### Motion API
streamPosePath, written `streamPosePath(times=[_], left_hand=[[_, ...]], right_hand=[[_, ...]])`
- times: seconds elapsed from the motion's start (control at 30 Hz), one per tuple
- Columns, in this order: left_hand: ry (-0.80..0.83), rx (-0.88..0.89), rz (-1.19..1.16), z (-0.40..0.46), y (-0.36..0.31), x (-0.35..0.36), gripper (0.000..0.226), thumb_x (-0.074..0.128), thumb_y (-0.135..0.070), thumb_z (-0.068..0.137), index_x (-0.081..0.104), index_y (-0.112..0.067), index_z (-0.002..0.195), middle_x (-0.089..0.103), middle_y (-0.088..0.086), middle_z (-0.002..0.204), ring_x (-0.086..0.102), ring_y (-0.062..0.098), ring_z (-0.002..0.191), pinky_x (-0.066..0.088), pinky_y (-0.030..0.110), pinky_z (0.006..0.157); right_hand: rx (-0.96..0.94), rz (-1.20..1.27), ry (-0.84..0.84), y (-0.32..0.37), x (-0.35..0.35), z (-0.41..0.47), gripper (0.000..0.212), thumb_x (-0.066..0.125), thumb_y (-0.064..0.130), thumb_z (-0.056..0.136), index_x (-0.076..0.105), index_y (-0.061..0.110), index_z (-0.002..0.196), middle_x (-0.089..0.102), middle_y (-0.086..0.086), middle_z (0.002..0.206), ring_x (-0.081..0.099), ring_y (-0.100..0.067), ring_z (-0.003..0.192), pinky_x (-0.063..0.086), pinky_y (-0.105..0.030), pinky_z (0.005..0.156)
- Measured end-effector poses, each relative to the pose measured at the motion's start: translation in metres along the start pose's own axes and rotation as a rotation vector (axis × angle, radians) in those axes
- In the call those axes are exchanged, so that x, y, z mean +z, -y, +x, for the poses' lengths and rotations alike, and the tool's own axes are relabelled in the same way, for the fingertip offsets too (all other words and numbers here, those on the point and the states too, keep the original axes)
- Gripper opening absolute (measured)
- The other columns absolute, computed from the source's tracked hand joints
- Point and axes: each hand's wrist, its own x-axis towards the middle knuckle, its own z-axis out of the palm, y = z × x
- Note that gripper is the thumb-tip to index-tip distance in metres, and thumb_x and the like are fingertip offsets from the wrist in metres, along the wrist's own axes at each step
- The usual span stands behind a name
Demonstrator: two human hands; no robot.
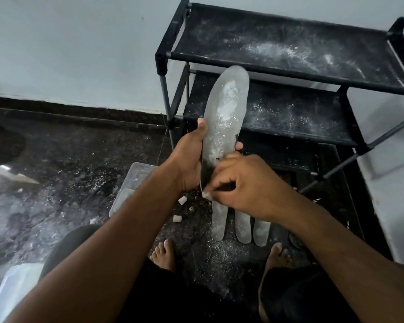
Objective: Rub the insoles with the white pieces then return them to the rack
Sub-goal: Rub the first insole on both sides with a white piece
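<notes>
Floor: dark speckled stone (pixel 63 159) dusted with white powder, meeting a pale wall (pixel 68 43) behind.
Rack: black tiered shoe rack (pixel 289 46) at upper right, its fabric shelves streaked with white powder.
Left hand: left hand (pixel 187 157) reaches forward, palm turned inward, thumb up along the left edge of the held insole (pixel 226 117) and fingertips curling round its right edge, clamped on its lower half.
Held insole: upright, toe end pointing up toward the rack, mostly whitened, with a dark unrubbed patch near the heel.
Right hand: right hand (pixel 245 183) comes in from the right, knuckles up, fingers curled and pinching a white piece (pixel 206 194) against the heel end of the held insole; the piece is mostly hidden, so its shape is hard to tell.
Insoles on floor: three whitened insoles (pixel 243 226) lie side by side below the hands, between the person's bare feet (pixel 165 254).
Loose pieces: two small white pieces (pixel 182 200) lie on the floor just left of those insoles.
Container: clear plastic tub (pixel 128 190) sits on the floor, partly behind the left forearm.
Writing: no readable labels or brand marks.
</notes>
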Motion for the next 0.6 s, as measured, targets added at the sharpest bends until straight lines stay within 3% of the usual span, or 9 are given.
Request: streamPosePath(times=[0.13, 0.2, 0.33, 0.5, 0.6], left_hand=[[0.026, 0.016, -0.020, 0.001, 0.000, -0.002, 0.067, 0.033, -0.058, 0.108, 0.060, -0.003, 0.136, 0.069, 0.021, 0.124, 0.070, 0.032, 0.106, 0.059, 0.044, 0.093], [0.028, 0.000, -0.001, 0.001, 0.000, -0.001, 0.069, 0.032, -0.060, 0.107, 0.061, -0.004, 0.136, 0.071, 0.021, 0.122, 0.072, 0.032, 0.106, 0.060, 0.042, 0.090], [-0.007, -0.013, -0.046, 0.002, -0.003, -0.003, 0.070, 0.028, -0.058, 0.108, 0.058, -0.001, 0.135, 0.074, 0.025, 0.101, 0.075, 0.031, 0.078, 0.063, 0.038, 0.069], [0.023, -0.021, -0.037, 0.002, -0.002, -0.003, 0.068, 0.034, -0.059, 0.107, 0.059, -0.004, 0.139, 0.066, 0.024, 0.132, 0.067, 0.035, 0.113, 0.054, 0.049, 0.098], [0.007, -0.021, -0.022, 0.002, 0.001, 0.000, 0.067, 0.034, -0.058, 0.107, 0.061, -0.005, 0.137, 0.071, 0.022, 0.123, 0.070, 0.034, 0.109, 0.056, 0.047, 0.098]], right_hand=[[0.002, -0.101, -0.262, -0.005, -0.001, 0.002, 0.016, 0.074, 0.025, 0.084, 0.077, 0.020, 0.099, 0.064, 0.010, 0.089, 0.049, -0.007, 0.089, 0.039, -0.022, 0.079], [-0.017, -0.117, -0.226, -0.001, 0.005, 0.006, 0.015, 0.074, 0.023, 0.084, 0.077, 0.019, 0.098, 0.063, 0.009, 0.089, 0.050, -0.008, 0.091, 0.043, -0.027, 0.081], [-0.045, -0.057, 0.024, 0.001, 0.002, 0.001, 0.010, 0.078, 0.025, 0.081, 0.078, 0.024, 0.091, 0.067, 0.014, 0.087, 0.053, -0.001, 0.087, 0.046, -0.025, 0.083], [0.004, -0.117, -0.248, -0.011, -0.008, 0.003, 0.016, 0.076, 0.029, 0.082, 0.077, 0.026, 0.097, 0.068, 0.015, 0.090, 0.050, -0.003, 0.087, 0.042, -0.021, 0.079], [0.004, -0.108, -0.095, -0.007, 0.001, 0.006, 0.014, 0.075, 0.032, 0.082, 0.078, 0.025, 0.094, 0.065, 0.014, 0.089, 0.052, -0.005, 0.093, 0.046, -0.032, 0.088]])
